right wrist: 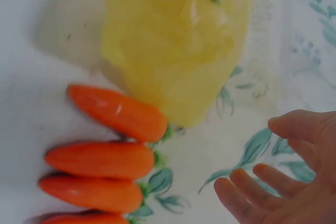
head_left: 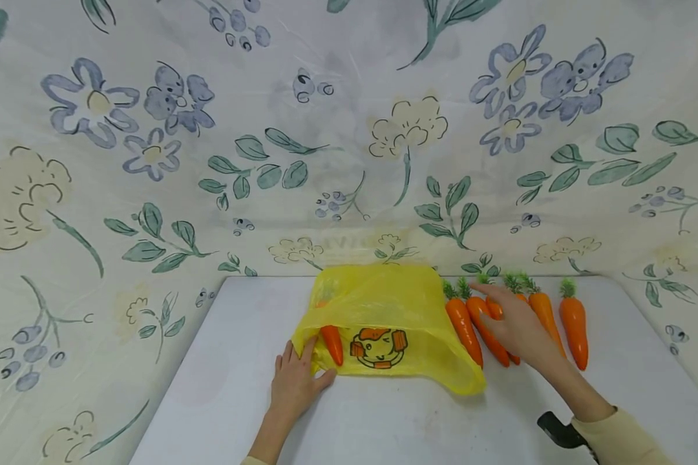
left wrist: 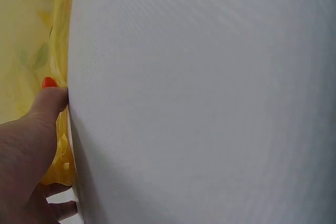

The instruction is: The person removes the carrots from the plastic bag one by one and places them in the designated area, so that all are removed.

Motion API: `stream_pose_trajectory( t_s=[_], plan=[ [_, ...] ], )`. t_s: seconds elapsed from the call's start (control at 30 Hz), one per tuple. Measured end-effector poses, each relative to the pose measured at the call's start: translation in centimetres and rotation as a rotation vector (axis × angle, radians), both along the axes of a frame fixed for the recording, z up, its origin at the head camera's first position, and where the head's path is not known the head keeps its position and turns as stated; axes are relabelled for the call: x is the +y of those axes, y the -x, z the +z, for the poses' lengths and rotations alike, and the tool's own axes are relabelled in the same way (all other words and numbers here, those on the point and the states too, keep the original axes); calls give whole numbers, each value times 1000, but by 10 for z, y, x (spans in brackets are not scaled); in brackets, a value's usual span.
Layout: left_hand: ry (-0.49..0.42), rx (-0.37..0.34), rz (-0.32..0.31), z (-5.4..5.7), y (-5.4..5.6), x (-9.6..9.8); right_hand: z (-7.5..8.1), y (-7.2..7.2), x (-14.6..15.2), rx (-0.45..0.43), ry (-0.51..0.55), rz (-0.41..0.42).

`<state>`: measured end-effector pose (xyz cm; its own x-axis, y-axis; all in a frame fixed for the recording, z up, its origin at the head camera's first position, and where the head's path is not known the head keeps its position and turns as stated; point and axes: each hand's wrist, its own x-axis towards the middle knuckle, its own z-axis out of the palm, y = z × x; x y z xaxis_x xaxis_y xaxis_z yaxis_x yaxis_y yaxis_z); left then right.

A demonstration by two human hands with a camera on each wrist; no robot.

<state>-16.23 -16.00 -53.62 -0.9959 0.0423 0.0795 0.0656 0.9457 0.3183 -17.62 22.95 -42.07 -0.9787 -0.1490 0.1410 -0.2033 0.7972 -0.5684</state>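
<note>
A yellow plastic bag [head_left: 436, 323] with a cartoon face lies on the white table, its mouth towards me. One orange carrot [head_left: 332, 345] with a green top shows inside near the left side. My left hand [head_left: 295, 381] rests at the bag's front left corner, fingers on the plastic and thumb spread; the left wrist view shows the thumb at the bag's edge. Over the carrots [head_left: 574, 332] lined up right of the bag, my right hand [head_left: 518, 326] reaches with spread fingers. Nothing is between its fingers and thumb [right wrist: 294, 124] in the right wrist view.
Several carrots lie side by side, green tops towards the back; the right hand partly covers some. A floral sheet [head_left: 349, 161] stands behind the table [head_left: 250, 316] and along its sides. A black device [head_left: 560, 431] sits by the right wrist.
</note>
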Motion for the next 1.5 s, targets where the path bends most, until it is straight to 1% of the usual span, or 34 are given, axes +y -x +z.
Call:
stream_pose_trajectory(
  t_s=[0.07, 0.17, 0.33, 0.47, 0.57, 0.67, 0.73, 0.9, 1.1, 1.23, 1.4, 1.5],
  plan=[
    [-2, 11, -3, -1, 1, 0, 3, -2, -9, -13, 10, 26],
    [-7, 4, -3, -2, 2, 0, 6, -5, -23, -23, 12, 45],
    [-8, -5, -4, -3, 2, 0, 6, -8, -42, 7, 41, 83],
    [-6, -10, 0, -1, 1, 1, 1, -10, -59, 34, 72, 124],
    [-7, -17, 4, -2, 1, 0, -2, -12, -71, 32, 92, 159],
    [-6, -16, 5, -3, 1, 0, -7, -16, -85, 10, 95, 186],
    [-5, -3, 4, -3, 1, -1, -12, -18, -95, -4, 93, 212],
    [-13, 23, -2, -3, 1, -1, -27, -20, -117, -30, 56, 282],
    [-11, 44, -11, -5, 1, 0, -42, -16, -136, -68, 24, 342],
    [-1, 40, -18, -6, 2, 1, -53, -11, -148, -75, -9, 380],
    [3, 39, -27, -5, 1, 0, -67, 1, -167, -101, -47, 356],
    [6, 36, -22, -5, 1, -1, -73, 10, -182, -129, -20, 328]
  ],
)
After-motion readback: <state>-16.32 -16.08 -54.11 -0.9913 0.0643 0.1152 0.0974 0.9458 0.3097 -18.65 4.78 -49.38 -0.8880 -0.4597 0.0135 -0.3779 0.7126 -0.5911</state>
